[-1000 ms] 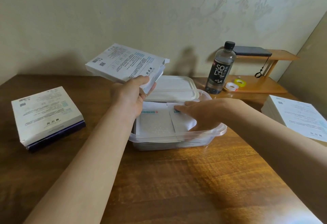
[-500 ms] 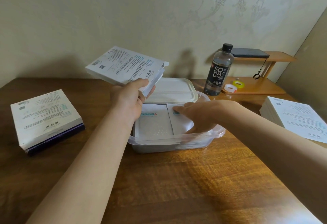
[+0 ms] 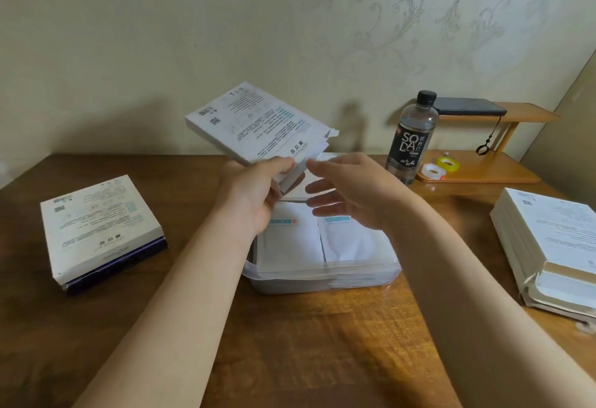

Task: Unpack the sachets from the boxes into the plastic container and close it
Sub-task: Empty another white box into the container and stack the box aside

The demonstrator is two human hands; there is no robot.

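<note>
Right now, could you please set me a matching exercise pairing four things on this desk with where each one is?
Things:
1. white printed cardboard box
2. clear soda bottle with black label
3. yellow-green tape roll
4. white paper sachets

Places:
A. lying in the clear plastic container
B. on the lower board of the wooden shelf
C. gripped in the left hand, off the table
D. standing upright beside the shelf

Pairs: 1-C, 2-D, 3-B, 4-A

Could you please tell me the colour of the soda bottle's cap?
The round screw cap is black, best seen in the head view.
</note>
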